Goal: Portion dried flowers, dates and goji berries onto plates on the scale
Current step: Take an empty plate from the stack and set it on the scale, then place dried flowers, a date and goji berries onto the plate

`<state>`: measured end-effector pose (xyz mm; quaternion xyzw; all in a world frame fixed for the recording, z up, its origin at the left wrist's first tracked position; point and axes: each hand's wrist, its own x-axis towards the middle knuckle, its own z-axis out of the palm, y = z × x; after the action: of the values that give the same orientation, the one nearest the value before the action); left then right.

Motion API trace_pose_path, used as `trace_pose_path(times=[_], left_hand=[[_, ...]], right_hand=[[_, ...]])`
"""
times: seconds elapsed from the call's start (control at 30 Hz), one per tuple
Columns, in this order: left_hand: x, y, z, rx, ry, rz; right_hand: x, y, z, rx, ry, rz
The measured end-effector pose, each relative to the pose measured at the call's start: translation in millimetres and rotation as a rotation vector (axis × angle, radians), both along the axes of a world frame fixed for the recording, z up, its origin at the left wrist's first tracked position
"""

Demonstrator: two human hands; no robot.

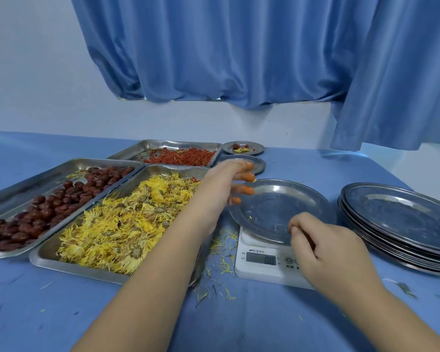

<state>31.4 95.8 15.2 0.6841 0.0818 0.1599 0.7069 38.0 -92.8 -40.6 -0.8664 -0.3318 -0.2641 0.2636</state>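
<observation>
the left hand is reaching out with its fingers spread and blurred, empty as far as i can tell, hovering at the far-left rim of the round bare steel plate that is sitting on the white digital kitchen scale; the right hand is curling loosely at that plate's near edge, fingertips pinched together, and i cannot tell whether it is holding anything. just left of the left hand the rectangular steel tray of yellow dried flowers is lying, with the tray of dark red dates beyond it further left and the tray of small orange-red goji berries ahead of the fingers. a small filled plate is waiting past the fingertips, and a stack of spare steel plates is resting to the right of the right hand. the plate looks unfilled, so portioning is probably starting: taking small pinches, dropping them centrally and keeping both hands off the plate while reading the display should be giving a true weight
</observation>
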Motion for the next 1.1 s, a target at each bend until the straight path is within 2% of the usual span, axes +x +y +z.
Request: trace_pose_path(times=[0.07,0.1,0.2,0.27,0.37,0.5,0.57,0.67,0.83,1.1], left_hand=[[-6.1,17.3,4.8,0.074,0.014,0.009],[-10.0,28.5,6.8,0.186,0.032,0.026],[-29.2,66.9,14.3,0.747,0.088,0.041],[-41.6,90.1,22.5,1.025,0.126,0.077],[-47.1,115.6,30.8,1.274,0.237,0.095],[-45.8,124.9,26.5,1.509,0.550,-0.085],[-46.1,125.0,23.3,1.543,0.644,-0.126],[-46.6,124.3,19.0,1.544,0.660,-0.148],[-48.5,131.7,12.5,1.521,0.583,-0.115],[-63.8,143.3,34.1,1.276,0.388,0.025]], right_hand=[[1.1,-3.2,-2.5,-0.009,0.000,0.014],[2.8,-4.5,-2.8,-0.007,0.003,0.014],[5.7,-5.9,-1.8,0.009,0.006,0.013],[4.0,-4.0,-1.6,0.008,0.009,0.021],[0.5,-1.0,-3.0,-0.018,0.033,0.040],[-1.1,-1.9,-3.6,-0.028,0.053,0.034],[0.1,-3.7,-3.5,-0.012,0.056,0.032],[0.7,-5.6,-3.1,0.000,0.061,0.033],[0.3,-7.7,-2.8,0.006,0.061,0.034],[1.9,-8.9,-2.5,0.007,0.075,0.036]])
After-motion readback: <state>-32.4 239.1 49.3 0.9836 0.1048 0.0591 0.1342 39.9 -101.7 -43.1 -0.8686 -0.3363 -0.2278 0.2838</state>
